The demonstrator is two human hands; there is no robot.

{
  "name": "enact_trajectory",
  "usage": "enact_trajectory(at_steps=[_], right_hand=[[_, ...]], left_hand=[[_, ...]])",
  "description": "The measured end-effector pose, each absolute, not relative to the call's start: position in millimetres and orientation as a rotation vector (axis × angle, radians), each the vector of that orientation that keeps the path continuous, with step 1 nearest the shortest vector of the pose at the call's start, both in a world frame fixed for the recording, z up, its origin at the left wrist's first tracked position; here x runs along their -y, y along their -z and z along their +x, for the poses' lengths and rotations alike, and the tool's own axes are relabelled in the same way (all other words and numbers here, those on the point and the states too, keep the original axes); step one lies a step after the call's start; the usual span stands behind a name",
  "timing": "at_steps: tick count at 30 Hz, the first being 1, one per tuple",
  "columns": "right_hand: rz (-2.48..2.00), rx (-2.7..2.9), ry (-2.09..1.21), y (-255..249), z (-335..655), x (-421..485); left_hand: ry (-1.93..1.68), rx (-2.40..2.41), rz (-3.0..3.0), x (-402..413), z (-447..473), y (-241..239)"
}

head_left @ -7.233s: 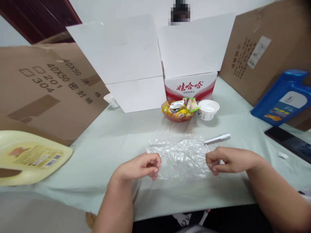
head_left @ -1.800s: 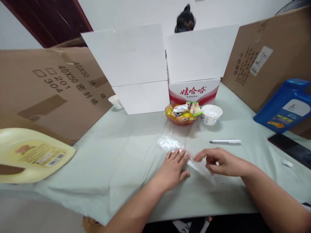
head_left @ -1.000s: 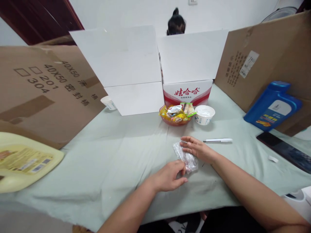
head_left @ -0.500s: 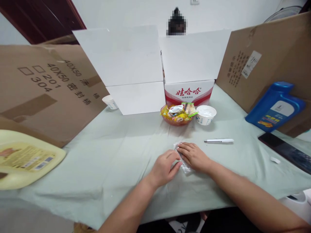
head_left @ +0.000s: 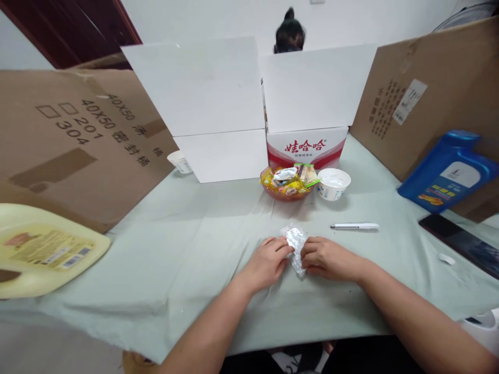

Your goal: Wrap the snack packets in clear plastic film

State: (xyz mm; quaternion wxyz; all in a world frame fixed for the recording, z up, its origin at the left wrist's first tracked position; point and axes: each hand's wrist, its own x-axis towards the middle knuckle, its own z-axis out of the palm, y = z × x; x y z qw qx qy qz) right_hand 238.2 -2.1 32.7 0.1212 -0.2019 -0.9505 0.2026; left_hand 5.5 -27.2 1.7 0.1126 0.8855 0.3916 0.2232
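Note:
A clear plastic bag (head_left: 296, 242), folded down into a narrow crumpled strip, lies on the pale green tablecloth (head_left: 187, 249) in front of me. My left hand (head_left: 270, 259) pinches its left edge with curled fingers. My right hand (head_left: 325, 256) grips its right edge, fingers closed. Both hands rest on the cloth, almost touching each other across the strip.
Beyond the hands stand a red bowl of wrapped snacks (head_left: 287, 182), a white paper cup (head_left: 333, 183) and a white pen (head_left: 354, 226). Cardboard boxes wall the table's sides and back. A yellow jug (head_left: 42, 249) lies left, a blue jug (head_left: 448, 171) and a phone (head_left: 460, 244) right. Someone's head shows behind the boxes.
The bag was spread flat between my hands; it has since been folded into a small strip. In the last half second my right hand lifted off its top and took its right edge.

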Motion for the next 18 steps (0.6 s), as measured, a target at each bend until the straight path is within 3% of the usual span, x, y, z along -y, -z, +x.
enact_trajectory(at_steps=[8,14,18], right_hand=[[-0.807,2.595,-0.681,-41.3,242.8,6.5],[-1.379,2.474,-0.259,-2.3,215.9,-14.3],[-1.480,2.542,-0.032,8.4,202.8,-14.7]], left_hand=[[-0.576,-0.847,2.590,29.1,9.3,-0.7],[-0.623,-0.816,2.506,26.4,9.0,-2.6],[-0.795,-0.882,2.548,29.5,11.3,0.7]])
